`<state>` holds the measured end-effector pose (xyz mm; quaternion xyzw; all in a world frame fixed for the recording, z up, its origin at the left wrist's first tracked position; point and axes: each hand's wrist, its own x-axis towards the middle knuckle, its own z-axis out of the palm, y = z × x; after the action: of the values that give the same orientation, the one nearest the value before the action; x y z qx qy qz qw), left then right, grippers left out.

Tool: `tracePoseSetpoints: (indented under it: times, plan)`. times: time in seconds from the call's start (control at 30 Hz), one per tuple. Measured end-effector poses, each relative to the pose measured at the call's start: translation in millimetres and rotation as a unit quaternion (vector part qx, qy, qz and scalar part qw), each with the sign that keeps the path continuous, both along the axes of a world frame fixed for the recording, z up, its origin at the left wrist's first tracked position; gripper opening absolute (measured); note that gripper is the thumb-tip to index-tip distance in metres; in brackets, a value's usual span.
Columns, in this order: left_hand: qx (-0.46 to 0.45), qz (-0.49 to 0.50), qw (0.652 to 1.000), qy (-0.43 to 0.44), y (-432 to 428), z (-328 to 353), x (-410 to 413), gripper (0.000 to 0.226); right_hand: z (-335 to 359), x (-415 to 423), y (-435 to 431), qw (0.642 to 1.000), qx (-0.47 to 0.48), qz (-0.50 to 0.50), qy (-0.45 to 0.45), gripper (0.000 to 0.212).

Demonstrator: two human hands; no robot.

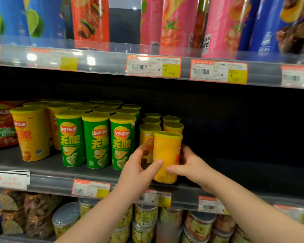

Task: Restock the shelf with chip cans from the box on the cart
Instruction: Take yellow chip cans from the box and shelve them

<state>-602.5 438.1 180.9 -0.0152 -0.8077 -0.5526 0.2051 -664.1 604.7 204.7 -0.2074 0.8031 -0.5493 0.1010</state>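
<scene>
Head view, and we sweep from the far left of the grip: a red snack bag (0,123) leans at the end of the middle shelf (235,174), then a yellow can (32,134) stands upright at the front, with more yellow-lidded cans packed in rows behind it. Closer to the hands come three green cans (96,141) side by side along the shelf front, upright, labels facing out, the nearest one just left of the grip. Now the left hand (139,169): its fingers reach up beside the held orange can (167,156), thumb laid across the can's front near its lower half. The can stands upright right at the shelf's front lip, its yellow lid level with a small cluster of matching cans (158,123) directly behind and slightly left of it. On the other side, the right hand (188,165) wraps the can's right flank, thumb pressing on the front low down, so both hands are clamped on this one can between them. Right of the grip the shelf runs dark and bare-looking into shadow. Above the grip, price tags (154,66) line the upper rail under pink and blue tall cans; below it, more tags and lidded tubs (146,220) fill the lower shelf.
</scene>
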Motion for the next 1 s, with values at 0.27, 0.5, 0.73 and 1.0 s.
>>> tracePoseSetpoints:
  times: [0.27, 0.5, 0.73, 1.0]
  plan:
    - [-0.514, 0.024, 0.856, -0.055, -17, -25, -1, 0.095, -9, -29, -9, 0.975, 0.141, -0.169, 0.041, 0.102]
    - [-0.514, 0.025, 0.856, -0.045, -21, -28, -2, 0.088, -13, -44, -11, 0.992, 0.038, -0.120, -0.008, 0.092]
    - [-0.520, 0.031, 0.852, -0.055, -19, -26, -2, 0.089, -14, -53, -20, 0.992, 0.018, -0.123, 0.005, 0.093]
    - [-0.527, 0.023, 0.847, -0.069, -19, -24, -1, 0.059, -13, -61, -24, 0.990, 0.030, -0.139, 0.010, 0.093]
